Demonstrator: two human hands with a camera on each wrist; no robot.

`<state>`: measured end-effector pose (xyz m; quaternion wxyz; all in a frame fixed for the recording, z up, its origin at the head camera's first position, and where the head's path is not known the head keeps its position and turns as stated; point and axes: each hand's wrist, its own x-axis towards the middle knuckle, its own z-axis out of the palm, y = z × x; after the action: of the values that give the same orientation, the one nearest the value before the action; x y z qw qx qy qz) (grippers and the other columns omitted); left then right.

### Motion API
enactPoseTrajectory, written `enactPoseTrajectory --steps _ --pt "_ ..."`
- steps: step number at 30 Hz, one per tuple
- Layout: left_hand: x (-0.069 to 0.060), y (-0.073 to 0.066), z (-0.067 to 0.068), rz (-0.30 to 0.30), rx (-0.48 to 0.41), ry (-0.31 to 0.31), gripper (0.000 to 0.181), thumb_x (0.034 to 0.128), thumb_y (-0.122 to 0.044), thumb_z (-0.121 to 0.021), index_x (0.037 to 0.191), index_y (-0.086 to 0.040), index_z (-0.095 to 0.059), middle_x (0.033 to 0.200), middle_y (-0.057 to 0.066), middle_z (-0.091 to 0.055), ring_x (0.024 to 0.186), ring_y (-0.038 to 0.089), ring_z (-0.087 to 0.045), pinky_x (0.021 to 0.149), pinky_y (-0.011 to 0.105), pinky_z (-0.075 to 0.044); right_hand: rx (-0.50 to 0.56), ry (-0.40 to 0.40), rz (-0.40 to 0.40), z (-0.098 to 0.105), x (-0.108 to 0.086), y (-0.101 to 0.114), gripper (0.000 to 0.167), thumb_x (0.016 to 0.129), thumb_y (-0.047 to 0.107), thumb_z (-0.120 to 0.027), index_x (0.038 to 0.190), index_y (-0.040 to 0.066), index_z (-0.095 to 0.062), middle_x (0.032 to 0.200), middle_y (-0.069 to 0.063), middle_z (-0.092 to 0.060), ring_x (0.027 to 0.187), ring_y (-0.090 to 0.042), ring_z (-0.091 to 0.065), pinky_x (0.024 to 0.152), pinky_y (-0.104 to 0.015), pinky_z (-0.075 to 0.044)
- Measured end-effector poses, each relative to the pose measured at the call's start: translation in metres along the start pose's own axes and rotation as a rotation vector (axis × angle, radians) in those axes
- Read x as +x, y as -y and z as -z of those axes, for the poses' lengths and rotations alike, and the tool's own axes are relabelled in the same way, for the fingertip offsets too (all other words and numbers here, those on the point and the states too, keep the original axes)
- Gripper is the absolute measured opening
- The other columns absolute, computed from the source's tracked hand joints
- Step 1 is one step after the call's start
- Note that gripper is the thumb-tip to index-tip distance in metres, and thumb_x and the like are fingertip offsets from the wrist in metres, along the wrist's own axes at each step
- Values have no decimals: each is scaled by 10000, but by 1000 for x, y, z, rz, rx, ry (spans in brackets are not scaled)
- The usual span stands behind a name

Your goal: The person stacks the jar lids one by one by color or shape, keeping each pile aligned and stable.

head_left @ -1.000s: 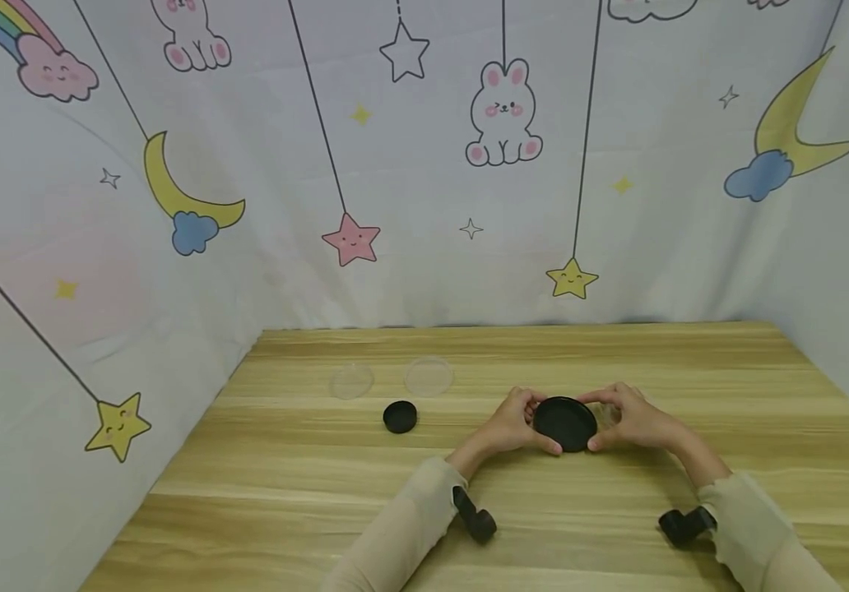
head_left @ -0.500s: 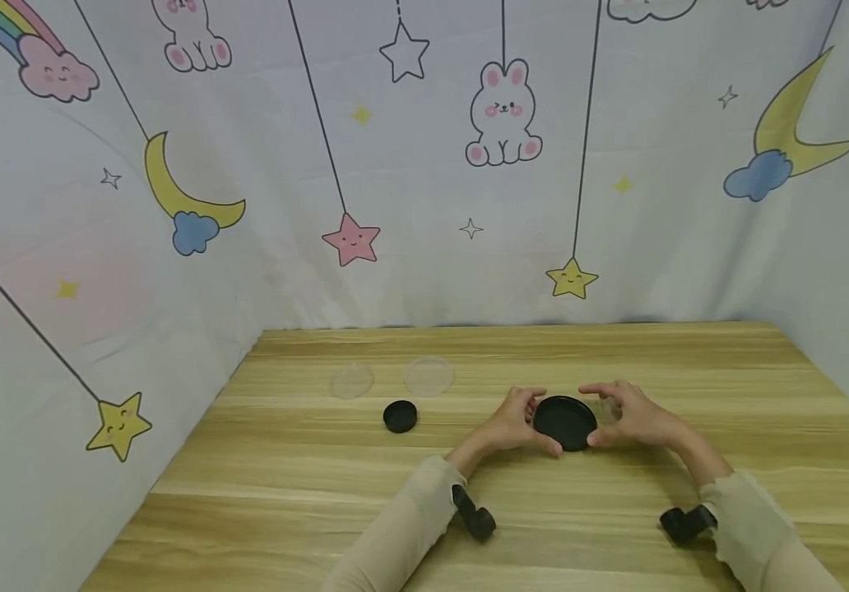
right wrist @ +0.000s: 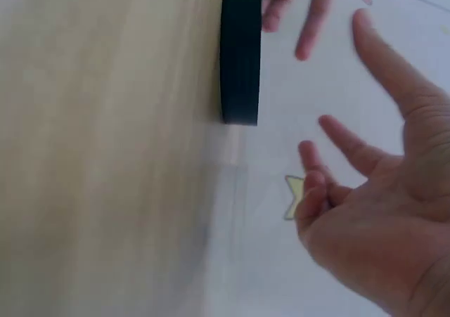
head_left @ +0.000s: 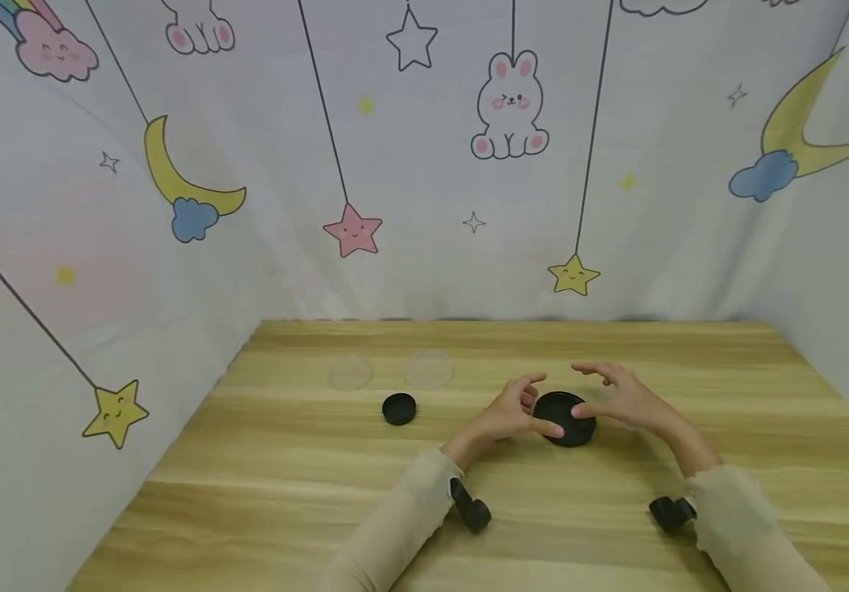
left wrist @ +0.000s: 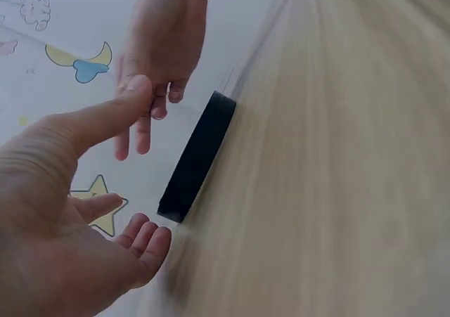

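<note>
A round, shallow black dish-like lid (head_left: 558, 408) lies flat on the wooden table, its raised rim upward. Over its left side is my left hand (head_left: 506, 413), thumb and fingers spread apart. My right hand (head_left: 630, 400) hovers at the right, with its thumb above the lid in the head view. Both wrist views show a gap between the hands and the black lid (left wrist: 197, 159). Seen from the right wrist, the lid (right wrist: 240, 57) stands edge-on beside my loosely spread right hand (right wrist: 383, 211). Neither hand holds anything.
A smaller round black lid (head_left: 399, 409) lies to the left. Behind it are two clear, disc-like pieces, one on the left (head_left: 351, 373) and one on the right (head_left: 429, 369). A printed curtain (head_left: 424, 164) borders the wooden table (head_left: 284, 493) at the back and sides.
The right fingers, then the right thumb, have come off the black lid, and the right hand has lifted inward. The left fingers have loosened too. The lid stays put; the head view has shifted slightly.
</note>
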<state>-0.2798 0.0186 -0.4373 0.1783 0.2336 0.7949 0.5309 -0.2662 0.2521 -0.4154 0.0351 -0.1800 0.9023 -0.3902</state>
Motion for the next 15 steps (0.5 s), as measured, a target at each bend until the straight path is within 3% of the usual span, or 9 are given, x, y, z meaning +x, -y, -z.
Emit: enactPoseTrajectory --steps 6,12,15 --pt "-20 -11 42 -23 23 -64 890 806 -274 -794 1531 -131 -298 1451 215 -381 1273 343 -415 1039 492 -411 77 -49 2 -18 34 41 706 861 370 -731 1450 101 -448 1483 -197 -398 1279 -450 -355 932 -590 -409" --pt "-47 -10 88 -57 18 -155 892 817 -303 -786 1537 -151 -282 1458 222 -355 1291 416 -361 1045 515 -369 163 -74 21 -35 53 72 652 887 350 -709 1438 104 -462 1477 -167 -429 1296 -419 -353 976 -572 -396" --pt "-60 -5 108 -40 26 -210 884 815 -256 -790 1535 -146 -288 1443 208 -367 1274 415 -361 1028 495 -376 200 -92 34 -43 59 81 635 890 321 -711 1427 84 -469 1460 -167 -458 1276 -385 -386 987 -537 -402"
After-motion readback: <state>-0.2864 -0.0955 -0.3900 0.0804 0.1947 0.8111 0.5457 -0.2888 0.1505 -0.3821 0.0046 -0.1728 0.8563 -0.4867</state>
